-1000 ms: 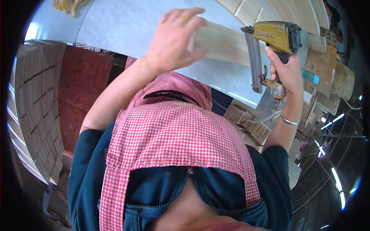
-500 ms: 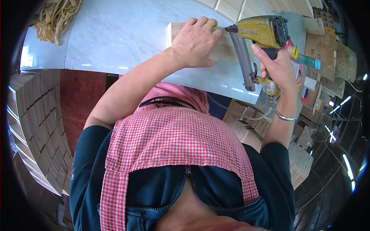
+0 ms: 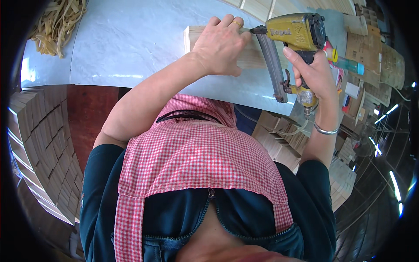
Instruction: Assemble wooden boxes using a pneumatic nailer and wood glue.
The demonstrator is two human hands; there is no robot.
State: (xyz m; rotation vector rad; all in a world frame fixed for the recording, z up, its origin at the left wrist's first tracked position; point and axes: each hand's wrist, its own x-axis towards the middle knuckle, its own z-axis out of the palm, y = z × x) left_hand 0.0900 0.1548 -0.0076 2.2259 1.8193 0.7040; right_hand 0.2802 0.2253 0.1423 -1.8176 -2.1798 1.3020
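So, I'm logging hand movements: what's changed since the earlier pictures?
The wooden piece has shifted left along the bench. The left hand, earlier spread near its end, now lies across it. The nail gun moved left too, now beside that hand. The right hand still grips it.

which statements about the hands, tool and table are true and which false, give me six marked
1. The right hand grips the nail gun. True.
2. The nail gun's body is red. False: it is yellow.
3. The left hand is on the wood. True.
4. A pile of tan strips lies on the table. True.
5. The strips are right of the nail gun. False: they lie far to its left.
6. The table top is dark brown. False: it is pale grey-blue.
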